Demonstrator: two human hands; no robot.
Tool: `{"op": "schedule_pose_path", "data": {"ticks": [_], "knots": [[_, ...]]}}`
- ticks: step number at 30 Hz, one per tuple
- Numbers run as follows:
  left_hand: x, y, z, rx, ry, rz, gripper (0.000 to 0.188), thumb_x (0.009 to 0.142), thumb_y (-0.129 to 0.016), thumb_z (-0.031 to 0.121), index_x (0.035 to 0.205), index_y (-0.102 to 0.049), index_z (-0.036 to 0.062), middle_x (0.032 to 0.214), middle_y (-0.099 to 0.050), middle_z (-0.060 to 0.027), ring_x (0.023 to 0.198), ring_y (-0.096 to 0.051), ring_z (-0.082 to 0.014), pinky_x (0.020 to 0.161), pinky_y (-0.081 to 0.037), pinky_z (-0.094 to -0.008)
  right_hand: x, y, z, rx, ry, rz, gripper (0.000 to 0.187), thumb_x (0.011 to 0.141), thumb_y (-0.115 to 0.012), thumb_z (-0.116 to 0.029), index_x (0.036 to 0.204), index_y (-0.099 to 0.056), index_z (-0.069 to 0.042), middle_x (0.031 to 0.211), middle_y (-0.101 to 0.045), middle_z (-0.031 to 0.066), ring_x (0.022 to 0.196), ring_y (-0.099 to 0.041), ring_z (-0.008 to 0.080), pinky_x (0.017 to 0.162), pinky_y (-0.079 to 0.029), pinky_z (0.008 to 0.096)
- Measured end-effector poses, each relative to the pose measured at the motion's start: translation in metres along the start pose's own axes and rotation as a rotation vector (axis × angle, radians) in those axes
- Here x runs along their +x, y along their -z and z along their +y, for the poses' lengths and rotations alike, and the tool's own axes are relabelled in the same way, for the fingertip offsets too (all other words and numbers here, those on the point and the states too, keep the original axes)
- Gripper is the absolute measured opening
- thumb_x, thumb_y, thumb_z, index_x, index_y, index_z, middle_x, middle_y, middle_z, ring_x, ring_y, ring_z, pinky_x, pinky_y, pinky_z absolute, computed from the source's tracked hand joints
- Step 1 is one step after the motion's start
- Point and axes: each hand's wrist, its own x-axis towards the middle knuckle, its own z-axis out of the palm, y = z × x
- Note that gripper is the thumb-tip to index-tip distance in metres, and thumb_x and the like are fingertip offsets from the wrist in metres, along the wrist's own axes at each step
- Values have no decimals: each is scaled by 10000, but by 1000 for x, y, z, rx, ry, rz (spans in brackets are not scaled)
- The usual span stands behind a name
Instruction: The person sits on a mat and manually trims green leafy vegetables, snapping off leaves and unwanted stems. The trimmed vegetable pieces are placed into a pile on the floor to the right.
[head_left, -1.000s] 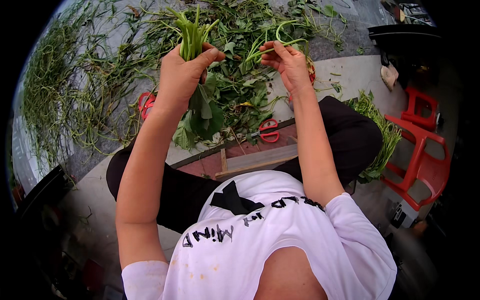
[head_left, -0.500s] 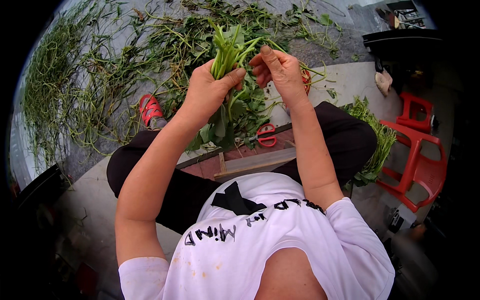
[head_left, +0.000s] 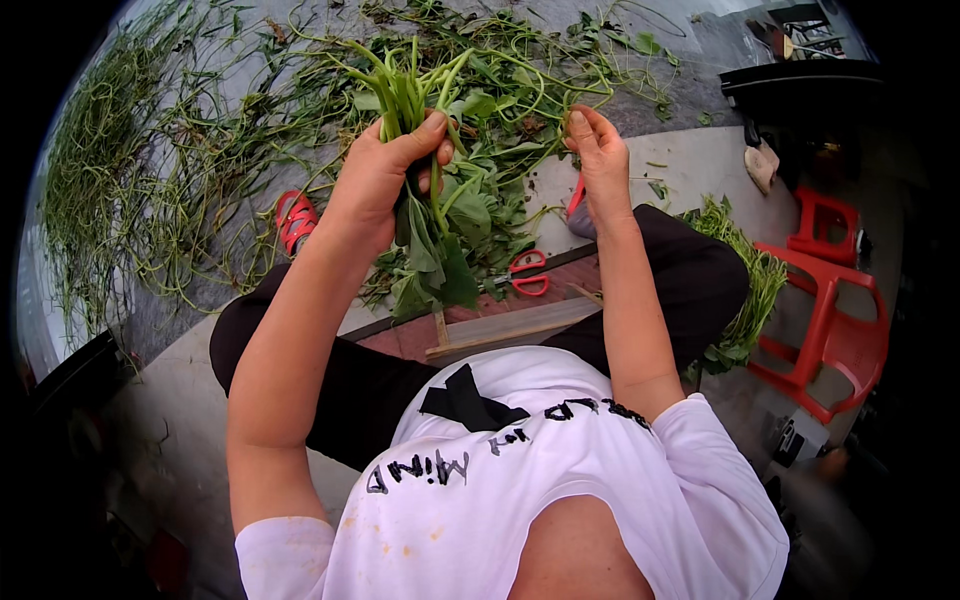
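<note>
My left hand [head_left: 378,180] is closed round a bunch of leafy green stems [head_left: 402,95]. Their cut ends fan out above the fist, and broad leaves [head_left: 455,278] hang below it. Off to the right, my right hand [head_left: 603,168] has thumb and fingertips pinched together at a thin green vine [head_left: 600,92] that curves up from the heap. Red-handled scissors [head_left: 530,272] lie between my knees, at the edge of the reddish-brown board, with leaves partly over the blades.
A tangled heap of vines and leaves [head_left: 230,150] spreads over the grey ground ahead and to the left. Beside my right knee rests a pile of green stems [head_left: 735,285]. A red plastic chair [head_left: 835,330] and a red stool [head_left: 825,222] stand at the right.
My right hand has moved right, away from the bunch, and its fingers have closed at a vine. My left hand has shifted slightly left and down with the stems.
</note>
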Motion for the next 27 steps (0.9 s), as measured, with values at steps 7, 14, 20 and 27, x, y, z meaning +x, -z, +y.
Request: {"op": "schedule_pose_path", "data": {"ticks": [7, 14, 20, 27], "knots": [[-4, -9, -9, 75, 63, -42, 154, 844, -642, 194, 897, -567, 71, 670, -579, 8, 513, -448, -53, 480, -354, -192, 0, -22, -1, 344, -159, -184, 319, 902, -579, -310, 1028, -513, -24, 863, -579, 34, 782, -553, 139, 788, -463, 292], [-14, -6, -2, 162, 134, -65, 149, 838, -646, 190, 883, -566, 73, 652, -555, 21, 519, -440, -45, 480, -333, -190, 44, 34, 81, -242, -336, -8, 272, 917, -474, -292, 756, -506, -75, 540, -330, -30, 470, -378, 118, 450, -326, 260], [-27, -7, 7, 125, 114, -34, 138, 853, -625, 200, 888, -561, 83, 644, -535, 26, 512, -417, -38, 473, -327, -184, 38, 134, 199, -549, -742, -130, 300, 843, -540, -319, 769, -609, -36, 611, -550, 62, 563, -524, 205, 542, -416, 356], [-23, -1, 21, -1, 17, -17, 144, 901, -568, 204, 926, -515, 73, 641, -491, 21, 461, -364, -42, 457, -348, -212, -16, 44, 149, -1034, -186, -369, 220, 753, -626, -251, 883, -695, -87, 797, -663, 142, 754, -638, 277, 687, -480, 377]]}}
